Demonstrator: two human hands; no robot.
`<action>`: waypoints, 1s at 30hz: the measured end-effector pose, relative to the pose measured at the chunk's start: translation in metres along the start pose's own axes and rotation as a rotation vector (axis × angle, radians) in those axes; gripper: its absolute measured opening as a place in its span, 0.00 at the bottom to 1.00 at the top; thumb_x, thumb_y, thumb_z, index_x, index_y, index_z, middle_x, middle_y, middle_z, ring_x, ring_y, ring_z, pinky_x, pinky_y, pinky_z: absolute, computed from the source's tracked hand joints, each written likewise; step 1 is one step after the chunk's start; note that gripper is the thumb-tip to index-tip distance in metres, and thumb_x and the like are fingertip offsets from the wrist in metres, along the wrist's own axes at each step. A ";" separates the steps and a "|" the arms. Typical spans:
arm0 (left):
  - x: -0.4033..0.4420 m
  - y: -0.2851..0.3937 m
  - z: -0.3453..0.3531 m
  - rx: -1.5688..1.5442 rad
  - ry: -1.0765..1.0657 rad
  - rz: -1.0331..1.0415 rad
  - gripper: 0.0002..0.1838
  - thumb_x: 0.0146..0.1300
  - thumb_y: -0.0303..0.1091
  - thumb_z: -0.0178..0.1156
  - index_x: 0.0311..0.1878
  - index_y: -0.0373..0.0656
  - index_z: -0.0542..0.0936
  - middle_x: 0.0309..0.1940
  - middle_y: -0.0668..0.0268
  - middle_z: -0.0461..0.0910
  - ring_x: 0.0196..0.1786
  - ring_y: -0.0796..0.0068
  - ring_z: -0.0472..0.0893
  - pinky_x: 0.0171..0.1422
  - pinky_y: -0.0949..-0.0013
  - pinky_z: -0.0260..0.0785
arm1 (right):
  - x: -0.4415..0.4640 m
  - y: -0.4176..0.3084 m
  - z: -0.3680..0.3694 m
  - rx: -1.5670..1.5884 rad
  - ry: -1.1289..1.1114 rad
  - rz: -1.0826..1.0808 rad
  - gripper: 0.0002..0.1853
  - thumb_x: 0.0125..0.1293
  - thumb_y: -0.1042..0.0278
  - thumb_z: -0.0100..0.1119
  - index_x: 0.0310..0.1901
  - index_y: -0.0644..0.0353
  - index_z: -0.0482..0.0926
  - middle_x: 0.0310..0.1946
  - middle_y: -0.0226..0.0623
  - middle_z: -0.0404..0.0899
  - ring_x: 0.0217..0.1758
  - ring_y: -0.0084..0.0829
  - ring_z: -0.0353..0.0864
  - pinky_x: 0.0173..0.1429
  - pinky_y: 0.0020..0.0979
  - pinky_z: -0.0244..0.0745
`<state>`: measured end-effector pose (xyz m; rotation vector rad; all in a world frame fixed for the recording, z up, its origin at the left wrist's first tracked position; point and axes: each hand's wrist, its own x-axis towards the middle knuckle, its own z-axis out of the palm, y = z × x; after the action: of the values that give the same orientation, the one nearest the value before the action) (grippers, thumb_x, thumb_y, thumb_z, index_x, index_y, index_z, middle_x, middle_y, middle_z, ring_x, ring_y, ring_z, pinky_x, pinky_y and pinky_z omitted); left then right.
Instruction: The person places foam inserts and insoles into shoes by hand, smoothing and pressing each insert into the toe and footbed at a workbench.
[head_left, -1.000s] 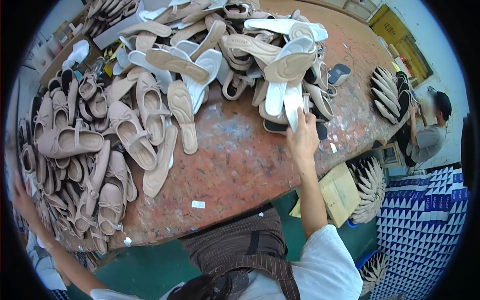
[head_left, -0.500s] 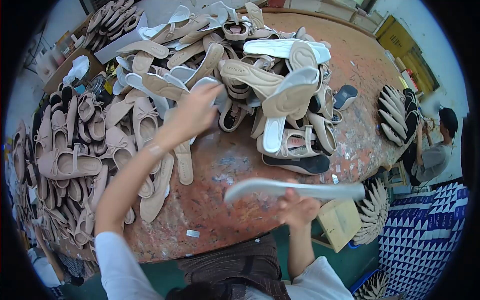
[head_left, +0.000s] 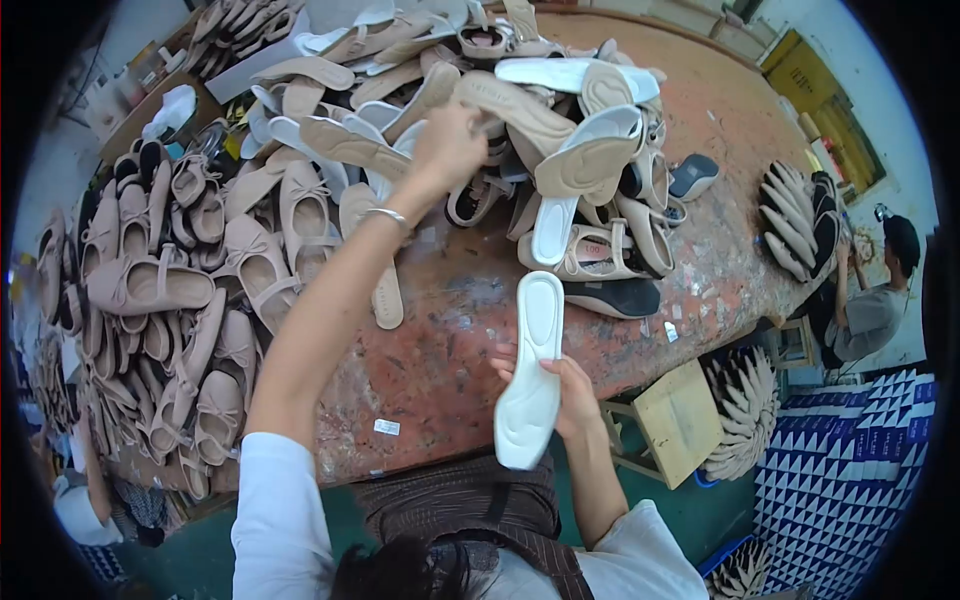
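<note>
My right hand (head_left: 575, 392) holds a white insole (head_left: 530, 375) upright over the table's near edge. The thumb lies along its side and the other fingers are behind it. My left hand (head_left: 452, 150), with a bangle on the wrist, reaches into the pile at the back, fingers curled beside a beige insole (head_left: 505, 108). Whether it grips that insole is unclear, since its fingertips are blurred and partly hidden. Near it, beige and white insoles lie across strapped shoes. A strapped shoe (head_left: 592, 252) with a red mark inside sits in front of the pile.
Many beige shoes (head_left: 150, 285) are heaped on the left of the stained round table (head_left: 450, 380). A dark-soled shoe (head_left: 694, 176) lies right of the pile. A wooden stool (head_left: 680, 430) stands at the right edge. Another person (head_left: 875, 290) sits farther right.
The white insole in my right hand has swung from edge-on and level to upright with its broad face showing. My left hand has shifted slightly right and up within the pile. The view has tilted.
</note>
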<state>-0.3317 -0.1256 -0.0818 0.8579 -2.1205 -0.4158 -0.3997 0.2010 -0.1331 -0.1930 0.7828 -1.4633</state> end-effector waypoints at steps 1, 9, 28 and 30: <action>0.002 0.009 0.006 0.212 -0.222 -0.057 0.14 0.58 0.33 0.60 0.43 0.35 0.84 0.44 0.47 0.83 0.50 0.48 0.79 0.57 0.51 0.71 | -0.001 0.003 0.004 0.013 -0.058 -0.009 0.30 0.68 0.67 0.53 0.65 0.81 0.65 0.59 0.59 0.77 0.55 0.42 0.84 0.61 0.39 0.81; -0.007 0.029 -0.010 -0.221 0.151 -0.212 0.09 0.54 0.37 0.71 0.31 0.40 0.87 0.28 0.55 0.86 0.33 0.56 0.84 0.39 0.58 0.73 | -0.032 0.015 -0.006 -0.075 -0.113 -0.070 0.37 0.77 0.41 0.45 0.65 0.75 0.68 0.56 0.50 0.78 0.51 0.35 0.83 0.53 0.35 0.83; -0.440 0.043 -0.170 -0.098 0.267 -1.160 0.25 0.61 0.27 0.71 0.61 0.35 0.77 0.55 0.58 0.69 0.42 0.75 0.81 0.38 0.75 0.76 | 0.020 0.082 0.053 -1.835 -0.590 -0.751 0.14 0.51 0.77 0.66 0.41 0.61 0.87 0.48 0.35 0.84 0.50 0.38 0.78 0.56 0.41 0.72; -0.432 0.040 -0.161 -0.092 0.284 -1.072 0.30 0.60 0.25 0.72 0.66 0.32 0.73 0.51 0.61 0.69 0.42 0.76 0.82 0.41 0.75 0.79 | 0.034 0.101 0.059 -1.797 -0.673 -0.759 0.13 0.49 0.78 0.63 0.39 0.61 0.87 0.48 0.33 0.84 0.49 0.36 0.78 0.56 0.40 0.73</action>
<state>-0.0271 0.2037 -0.1973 1.8333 -1.2194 -0.8482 -0.2870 0.1640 -0.1584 -2.3741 1.2742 -0.7417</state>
